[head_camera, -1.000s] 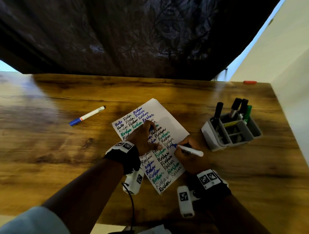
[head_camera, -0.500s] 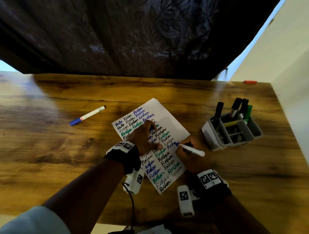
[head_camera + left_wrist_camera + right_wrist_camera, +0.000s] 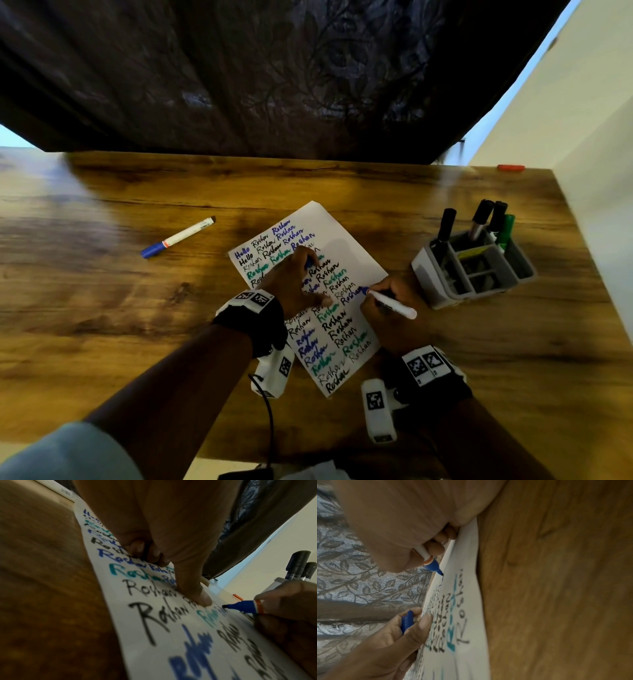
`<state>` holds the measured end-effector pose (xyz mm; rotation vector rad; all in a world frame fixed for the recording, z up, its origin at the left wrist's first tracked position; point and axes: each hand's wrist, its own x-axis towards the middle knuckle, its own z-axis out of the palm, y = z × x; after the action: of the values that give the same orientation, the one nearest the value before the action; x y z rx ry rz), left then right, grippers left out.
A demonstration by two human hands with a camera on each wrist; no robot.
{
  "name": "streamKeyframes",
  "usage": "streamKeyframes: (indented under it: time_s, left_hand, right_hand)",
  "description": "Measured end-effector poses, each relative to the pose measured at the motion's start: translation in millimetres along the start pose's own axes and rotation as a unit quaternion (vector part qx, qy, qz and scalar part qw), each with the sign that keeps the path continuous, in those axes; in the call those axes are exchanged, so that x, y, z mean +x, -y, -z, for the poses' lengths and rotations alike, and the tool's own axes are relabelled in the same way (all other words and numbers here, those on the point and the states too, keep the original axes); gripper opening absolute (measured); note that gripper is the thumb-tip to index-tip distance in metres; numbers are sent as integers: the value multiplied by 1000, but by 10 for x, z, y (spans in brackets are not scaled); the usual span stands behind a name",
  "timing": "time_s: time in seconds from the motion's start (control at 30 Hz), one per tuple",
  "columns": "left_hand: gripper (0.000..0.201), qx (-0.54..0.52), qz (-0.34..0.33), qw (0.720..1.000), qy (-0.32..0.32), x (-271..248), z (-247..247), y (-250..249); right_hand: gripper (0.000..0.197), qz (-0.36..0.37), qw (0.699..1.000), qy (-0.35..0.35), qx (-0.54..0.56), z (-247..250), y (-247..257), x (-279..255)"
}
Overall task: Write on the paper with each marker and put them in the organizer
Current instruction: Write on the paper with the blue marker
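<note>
Pinching the blue marker (image 3: 390, 303), right hand (image 3: 394, 308) inks the paper (image 3: 342, 236) — left hand (image 3: 294, 281) clutches the cap (image 3: 406, 622), thumb pressing so the sheet stays put.

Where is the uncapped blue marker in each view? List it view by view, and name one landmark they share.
Head: the blue marker is right of centre, in the right hand, tip at the paper's right edge.
Left wrist: at the right edge, tip pointing left.
Right wrist: upper centre-left, tip down on the sheet.
Shared landmark: the paper with its handwriting.
</note>
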<state>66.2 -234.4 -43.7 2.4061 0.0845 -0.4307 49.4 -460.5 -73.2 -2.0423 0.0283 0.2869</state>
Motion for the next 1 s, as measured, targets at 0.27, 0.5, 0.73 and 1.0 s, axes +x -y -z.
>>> streamKeyframes:
  time_s: [0.27, 0.5, 0.73, 1.0]
  left_hand:
    - [71, -5, 6, 1000, -1, -11, 7, -23]
    - [60, -25, 3, 1000, -7, -79, 42, -55]
    - [19, -88, -19, 990, -110, -257, 228, -144]
    - [9, -161, -67, 978, -111, -525, 378, -267]
  right_hand:
    - [7, 63, 994, -83, -14, 100, 108, 31]
    - [16, 94, 990, -87, 55, 119, -7, 130]
    - [13, 77, 985, -64, 138, 114, 104, 153]
    - [29, 105, 979, -36, 170, 306, 600, 129]
